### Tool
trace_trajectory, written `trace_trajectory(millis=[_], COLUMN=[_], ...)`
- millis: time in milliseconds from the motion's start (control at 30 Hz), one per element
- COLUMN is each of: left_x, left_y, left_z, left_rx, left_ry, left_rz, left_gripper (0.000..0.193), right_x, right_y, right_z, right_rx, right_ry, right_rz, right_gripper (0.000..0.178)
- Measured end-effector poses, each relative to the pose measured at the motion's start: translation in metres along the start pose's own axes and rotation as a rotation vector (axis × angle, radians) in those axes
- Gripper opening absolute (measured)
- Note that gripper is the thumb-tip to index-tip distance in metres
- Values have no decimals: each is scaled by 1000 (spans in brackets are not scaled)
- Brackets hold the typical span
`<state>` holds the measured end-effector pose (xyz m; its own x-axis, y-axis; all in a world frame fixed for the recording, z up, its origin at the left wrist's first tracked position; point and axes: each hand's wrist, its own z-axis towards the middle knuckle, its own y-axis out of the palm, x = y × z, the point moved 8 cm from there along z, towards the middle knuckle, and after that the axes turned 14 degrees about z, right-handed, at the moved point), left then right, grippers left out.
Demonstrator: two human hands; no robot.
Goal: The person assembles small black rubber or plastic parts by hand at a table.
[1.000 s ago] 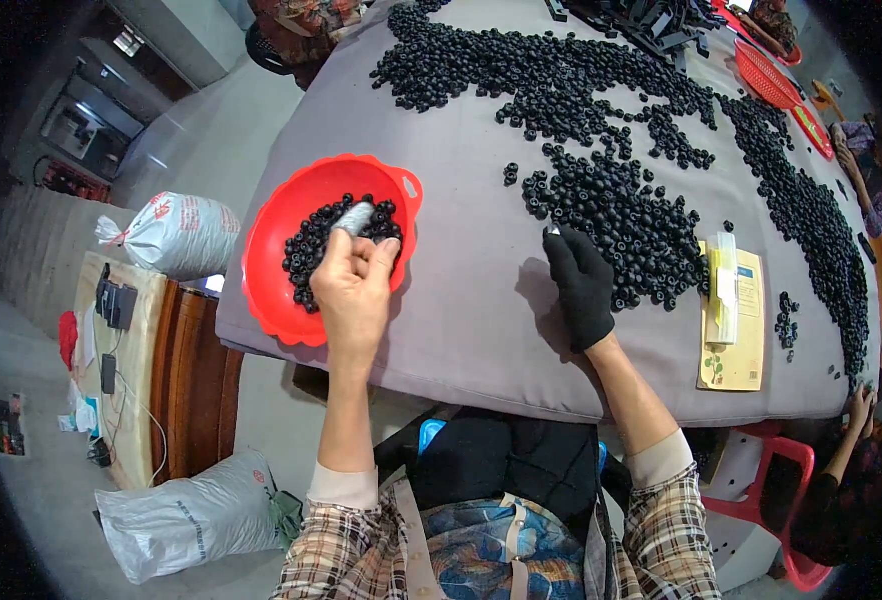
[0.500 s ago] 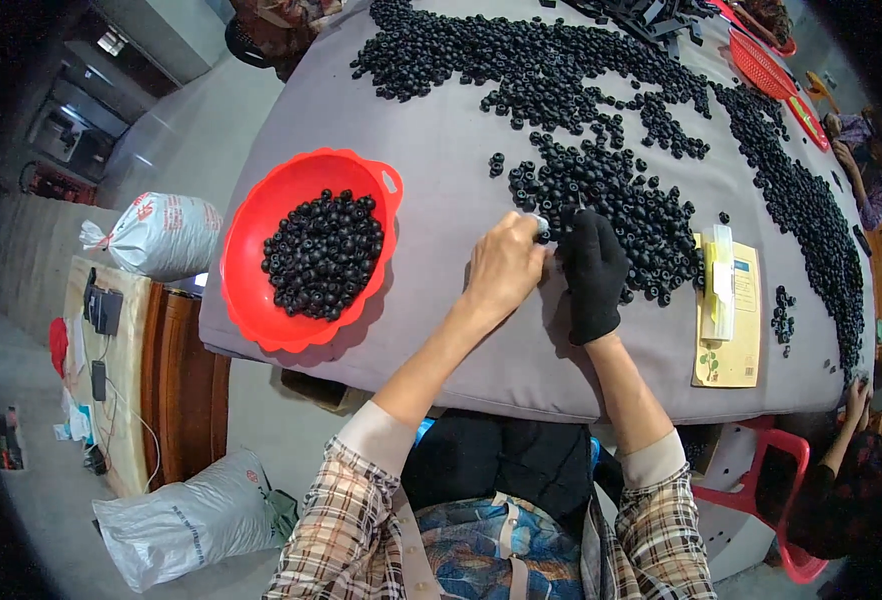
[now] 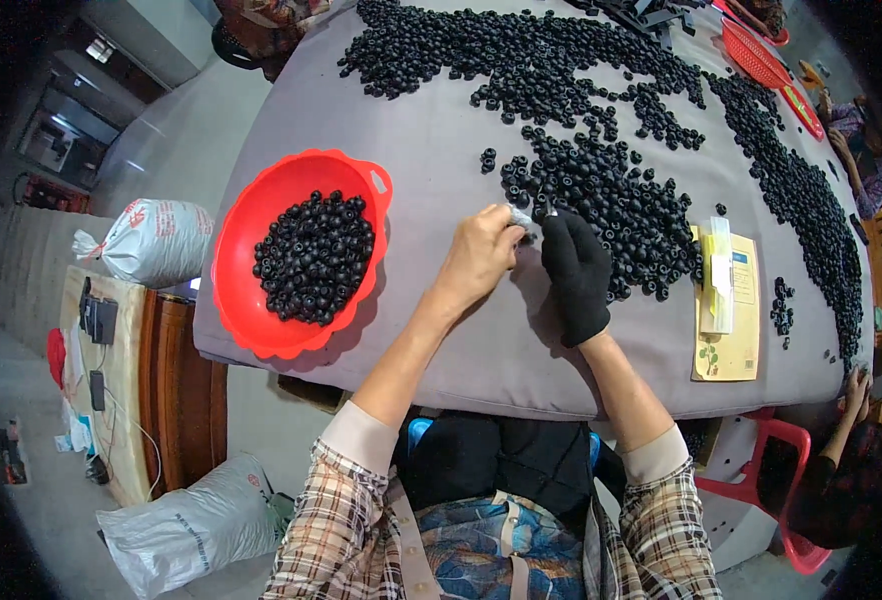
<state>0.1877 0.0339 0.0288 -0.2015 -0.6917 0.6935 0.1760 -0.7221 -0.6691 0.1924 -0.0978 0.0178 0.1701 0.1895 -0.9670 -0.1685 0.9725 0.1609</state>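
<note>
My bare left hand [image 3: 479, 250] is closed in a pinch over the grey cloth, with a pale wrap on a fingertip. A dark bit shows at its fingertips, too small to make out. Close on its right, my right hand [image 3: 573, 270] wears a black glove and is closed around a thin tool [image 3: 551, 211]; only its light metallic tip shows. Just beyond and to the right of the hands spreads a heap of small round black pieces [image 3: 631, 220] with holes. To the left, a red scalloped bowl [image 3: 246, 310] holds many similar pieces [image 3: 313, 260].
A clear plastic box [image 3: 718, 290] lies on a yellow packet [image 3: 729, 365] at the right. More black pieces [image 3: 521, 50] cover the far table and right edge, near a red basket [image 3: 754, 55]. Other people's hands [image 3: 854, 395] show at the right. White sacks [image 3: 161, 240] stand left.
Both hands have shifted a little left, away from the heap, and a gap has opened between them. The light tool tip in the gloved hand now shows more clearly.
</note>
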Motion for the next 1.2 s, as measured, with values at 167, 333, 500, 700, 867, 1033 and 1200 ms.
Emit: trace_trajectory(millis=[167, 333, 500, 700, 867, 1033, 1200], left_x=[6, 17, 35, 40, 31, -15, -20], left_y=[-4, -3, 8, 17, 15, 8, 17], left_z=[-9, -14, -22, -19, -20, -12, -15], left_rx=[87, 119, 15, 108, 106, 34, -174], left_ry=[101, 153, 244, 273, 243, -177, -338], left_rz=[14, -30, 203, 364, 364, -468, -922], left_gripper=[6, 11, 20, 15, 10, 11, 13], right_x=[-20, -12, -28, -14, -3, -25, -22], right_y=[24, 4, 8, -12, -7, 10, 16], right_z=[-10, -2, -4, 3, 3, -4, -2], right_rx=[-209, -83, -66, 151, 77, -99, -16], right_ry=[-323, -245, -376, -101, 27, -301, -145], right_rz=[-441, -385, -395, 83, 86, -399, -213], right_gripper=[46, 46, 41, 17, 28, 30, 21])
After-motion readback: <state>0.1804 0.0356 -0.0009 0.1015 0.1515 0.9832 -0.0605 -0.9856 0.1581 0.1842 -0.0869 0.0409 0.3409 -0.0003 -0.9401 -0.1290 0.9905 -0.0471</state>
